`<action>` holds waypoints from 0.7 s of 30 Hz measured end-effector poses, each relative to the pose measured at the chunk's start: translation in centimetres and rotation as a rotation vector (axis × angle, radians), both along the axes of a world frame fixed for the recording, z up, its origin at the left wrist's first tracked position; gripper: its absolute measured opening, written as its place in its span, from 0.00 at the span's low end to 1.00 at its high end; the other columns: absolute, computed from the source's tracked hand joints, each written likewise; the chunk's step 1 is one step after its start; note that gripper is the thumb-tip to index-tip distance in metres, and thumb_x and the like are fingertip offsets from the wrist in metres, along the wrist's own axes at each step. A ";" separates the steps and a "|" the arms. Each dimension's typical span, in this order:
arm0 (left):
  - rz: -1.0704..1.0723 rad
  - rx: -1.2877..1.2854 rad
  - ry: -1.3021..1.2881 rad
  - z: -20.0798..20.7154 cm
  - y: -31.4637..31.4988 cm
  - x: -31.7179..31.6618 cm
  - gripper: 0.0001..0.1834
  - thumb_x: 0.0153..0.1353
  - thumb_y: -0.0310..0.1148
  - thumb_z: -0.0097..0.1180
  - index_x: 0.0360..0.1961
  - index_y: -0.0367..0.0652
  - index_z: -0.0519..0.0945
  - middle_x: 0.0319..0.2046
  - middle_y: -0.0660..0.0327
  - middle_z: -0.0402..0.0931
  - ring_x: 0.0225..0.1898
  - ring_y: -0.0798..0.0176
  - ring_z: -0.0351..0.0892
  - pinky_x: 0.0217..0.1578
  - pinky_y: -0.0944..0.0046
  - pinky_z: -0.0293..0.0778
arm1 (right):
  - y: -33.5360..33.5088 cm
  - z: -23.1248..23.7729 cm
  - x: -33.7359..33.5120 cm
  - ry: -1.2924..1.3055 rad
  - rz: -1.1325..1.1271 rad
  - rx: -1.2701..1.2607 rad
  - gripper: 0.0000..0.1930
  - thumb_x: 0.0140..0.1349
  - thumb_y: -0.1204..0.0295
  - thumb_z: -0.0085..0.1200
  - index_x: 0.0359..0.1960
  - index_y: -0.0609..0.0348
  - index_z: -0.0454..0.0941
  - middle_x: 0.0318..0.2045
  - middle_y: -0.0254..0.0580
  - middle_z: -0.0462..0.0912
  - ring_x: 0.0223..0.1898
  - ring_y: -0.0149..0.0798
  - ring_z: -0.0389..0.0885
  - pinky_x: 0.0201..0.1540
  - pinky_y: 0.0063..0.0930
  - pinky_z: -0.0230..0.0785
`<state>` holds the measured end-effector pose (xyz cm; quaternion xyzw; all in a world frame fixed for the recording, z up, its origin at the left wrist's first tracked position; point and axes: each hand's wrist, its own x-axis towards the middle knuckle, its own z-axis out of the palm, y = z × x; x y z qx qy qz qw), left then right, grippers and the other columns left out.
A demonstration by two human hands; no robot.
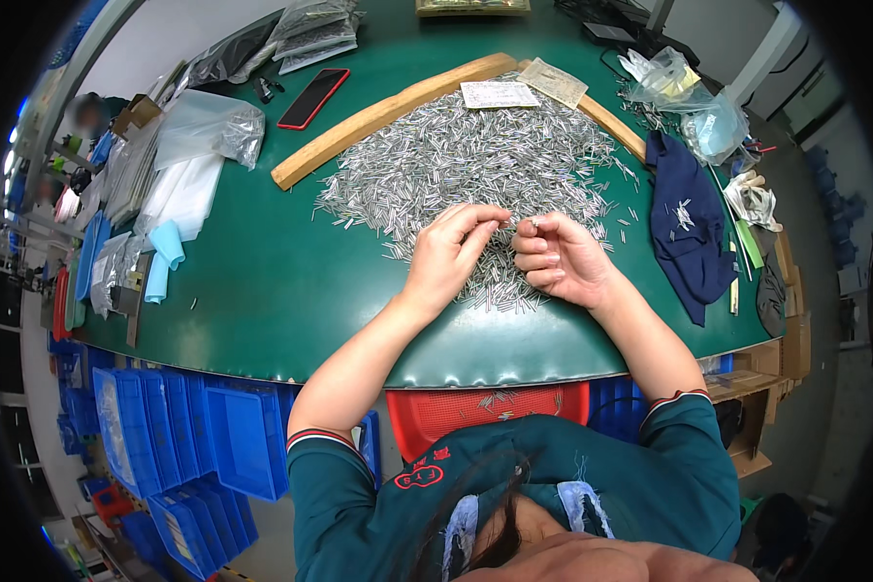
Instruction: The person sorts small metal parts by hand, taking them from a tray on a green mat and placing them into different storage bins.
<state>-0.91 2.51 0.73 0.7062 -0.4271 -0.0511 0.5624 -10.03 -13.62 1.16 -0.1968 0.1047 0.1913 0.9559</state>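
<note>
Metal pins heaped mid-bench, spreading from below the hands toward the far edge; long axes random. Left hand and right hand about equally near, over the heap's front-edge side. Fingers curled, tips bunched; cannot tell whether either grips a pin. Shirt bears red lettering; card print illegible.

blue bins and heaped metallic pieces show a workshop.

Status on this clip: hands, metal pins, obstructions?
Left hand, right hand close together, both curled, contents unclear. Metal pins heaped on green table. White card at pins' far edge, clear of both hands.
</note>
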 end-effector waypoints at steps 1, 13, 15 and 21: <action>0.000 0.000 0.000 0.0 0.0 0.0 0.07 0.57 0.24 0.50 0.36 0.37 0.78 0.33 0.57 0.77 0.37 0.65 0.77 0.38 0.69 0.72 | 0.0 0.0 0.0 0.005 -0.001 -0.006 0.08 0.60 0.66 0.41 0.26 0.55 0.64 0.19 0.26 0.60 0.17 0.20 0.56 0.14 0.11 0.51; -0.003 -0.020 -0.099 0.4 0.0 -0.3 0.08 0.55 0.23 0.52 0.36 0.38 0.79 0.32 0.58 0.77 0.36 0.64 0.76 0.37 0.68 0.71 | 0.0 -0.2 0.0 0.000 -0.015 -0.022 0.08 0.60 0.65 0.43 0.27 0.55 0.66 0.19 0.24 0.61 0.16 0.18 0.56 0.12 0.10 0.49; 0.011 -0.044 -0.119 0.6 0.0 -0.5 0.08 0.53 0.23 0.54 0.36 0.39 0.79 0.33 0.58 0.77 0.36 0.63 0.76 0.37 0.67 0.71 | 0.1 -0.3 0.0 -0.004 -0.017 -0.065 0.09 0.61 0.65 0.43 0.27 0.55 0.66 0.19 0.24 0.61 0.16 0.18 0.56 0.13 0.09 0.49; -0.004 -0.040 -0.291 0.2 0.1 -0.3 0.08 0.51 0.23 0.56 0.34 0.40 0.80 0.31 0.59 0.77 0.35 0.62 0.76 0.36 0.67 0.71 | 0.7 -0.1 -0.2 0.065 -0.029 -0.199 0.08 0.61 0.66 0.44 0.28 0.57 0.68 0.19 0.24 0.63 0.16 0.17 0.57 0.13 0.08 0.49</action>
